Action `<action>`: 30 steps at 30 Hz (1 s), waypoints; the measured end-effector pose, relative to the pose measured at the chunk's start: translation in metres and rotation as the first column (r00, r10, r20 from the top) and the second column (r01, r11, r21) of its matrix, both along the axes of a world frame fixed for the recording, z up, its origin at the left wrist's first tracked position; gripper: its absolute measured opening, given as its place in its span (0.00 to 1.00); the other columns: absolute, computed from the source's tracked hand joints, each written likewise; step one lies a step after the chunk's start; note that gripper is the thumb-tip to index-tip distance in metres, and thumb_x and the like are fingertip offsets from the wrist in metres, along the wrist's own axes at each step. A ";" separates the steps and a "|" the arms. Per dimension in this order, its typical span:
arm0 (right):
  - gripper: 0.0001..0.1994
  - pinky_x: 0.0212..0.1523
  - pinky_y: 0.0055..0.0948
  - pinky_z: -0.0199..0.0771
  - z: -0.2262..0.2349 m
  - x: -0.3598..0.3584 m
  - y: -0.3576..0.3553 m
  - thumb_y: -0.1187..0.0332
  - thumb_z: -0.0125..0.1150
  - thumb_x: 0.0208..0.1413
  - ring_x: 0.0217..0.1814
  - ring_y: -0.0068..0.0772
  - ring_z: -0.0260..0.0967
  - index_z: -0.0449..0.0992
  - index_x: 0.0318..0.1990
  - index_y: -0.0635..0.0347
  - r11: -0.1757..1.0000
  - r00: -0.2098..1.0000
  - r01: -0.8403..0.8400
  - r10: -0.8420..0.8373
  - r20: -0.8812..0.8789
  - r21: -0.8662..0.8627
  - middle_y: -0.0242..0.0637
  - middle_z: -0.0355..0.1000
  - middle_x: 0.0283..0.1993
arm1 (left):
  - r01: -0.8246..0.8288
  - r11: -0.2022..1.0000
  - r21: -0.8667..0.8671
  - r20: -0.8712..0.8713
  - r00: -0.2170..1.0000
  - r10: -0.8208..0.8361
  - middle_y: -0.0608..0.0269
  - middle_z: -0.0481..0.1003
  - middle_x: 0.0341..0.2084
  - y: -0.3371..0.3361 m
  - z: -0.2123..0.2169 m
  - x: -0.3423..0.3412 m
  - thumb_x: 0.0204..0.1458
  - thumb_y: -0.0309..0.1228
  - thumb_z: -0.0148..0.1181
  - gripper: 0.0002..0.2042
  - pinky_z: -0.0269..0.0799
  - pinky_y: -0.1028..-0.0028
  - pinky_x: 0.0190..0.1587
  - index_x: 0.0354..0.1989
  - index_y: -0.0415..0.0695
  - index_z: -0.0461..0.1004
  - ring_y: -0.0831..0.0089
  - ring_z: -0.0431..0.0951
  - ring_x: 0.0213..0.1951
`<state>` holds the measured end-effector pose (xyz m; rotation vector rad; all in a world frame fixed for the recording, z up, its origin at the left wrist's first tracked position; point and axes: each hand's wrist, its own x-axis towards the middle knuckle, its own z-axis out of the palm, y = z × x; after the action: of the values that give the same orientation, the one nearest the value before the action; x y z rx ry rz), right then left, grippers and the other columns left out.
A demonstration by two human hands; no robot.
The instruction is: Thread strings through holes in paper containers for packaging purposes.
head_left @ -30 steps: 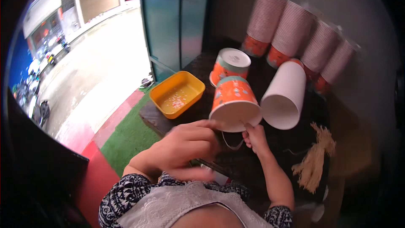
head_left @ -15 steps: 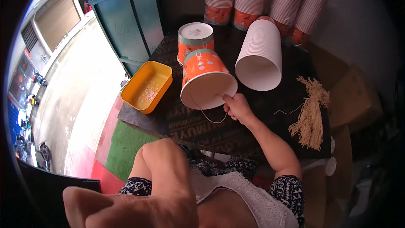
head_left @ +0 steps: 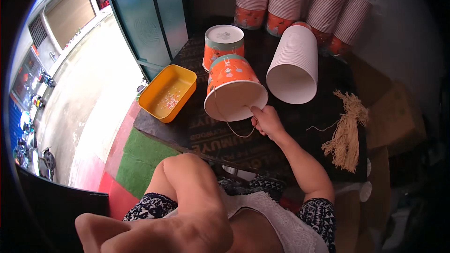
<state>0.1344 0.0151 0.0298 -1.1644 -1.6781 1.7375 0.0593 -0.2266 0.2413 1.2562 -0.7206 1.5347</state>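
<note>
Yellow tray [head_left: 167, 93], tan string bundle [head_left: 346, 133], green mat [head_left: 143, 159]

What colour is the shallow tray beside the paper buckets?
Yellow-orange tray, seen clearest in the head view.

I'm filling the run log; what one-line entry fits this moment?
right hand: holds rim of paper bucket | string hangs below | left hand: raised near camera, empty | yellow tray beside

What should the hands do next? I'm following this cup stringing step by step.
Probably bring the left hand, now raised near the camera, back to the orange paper cup. The right hand alone pinches its rim, and the string loop hangs loose below.
</note>
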 end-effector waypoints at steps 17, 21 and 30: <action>0.18 0.07 0.23 0.49 -0.009 0.010 0.006 0.60 0.51 0.60 0.08 0.18 0.52 0.68 0.22 0.63 0.999 0.999 -0.040 0.039 0.035 0.014 0.31 0.62 0.15 | -0.921 0.350 -0.170 -0.076 0.366 0.927 0.65 0.59 0.31 0.036 0.000 0.003 0.55 0.21 0.48 0.05 0.61 0.74 0.35 0.34 0.47 0.62 0.73 0.62 0.30; 0.19 0.07 0.24 0.51 -0.007 0.001 0.002 0.60 0.50 0.60 0.09 0.20 0.54 0.68 0.21 0.64 0.989 0.995 -0.094 0.092 0.026 0.114 0.31 0.62 0.14 | -0.905 -0.012 0.425 -0.315 -0.160 0.935 0.62 0.75 0.30 0.030 0.003 -0.015 0.50 0.29 0.56 0.03 0.64 0.76 0.30 0.32 0.47 0.75 0.74 0.71 0.27; 0.23 0.09 0.30 0.54 -0.014 0.007 0.007 0.58 0.51 0.60 0.06 0.28 0.58 0.69 0.17 0.67 0.988 0.998 -0.059 0.055 0.032 0.143 0.35 0.61 0.09 | -0.747 0.277 0.605 -0.400 0.017 0.917 0.62 0.74 0.22 0.052 0.014 -0.025 0.46 0.29 0.58 0.05 0.66 0.76 0.25 0.21 0.44 0.76 0.73 0.72 0.22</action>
<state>0.1418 0.0218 0.0157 -1.0896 -1.8371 1.6103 0.0340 -0.1743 0.2552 2.5769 0.6549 1.5670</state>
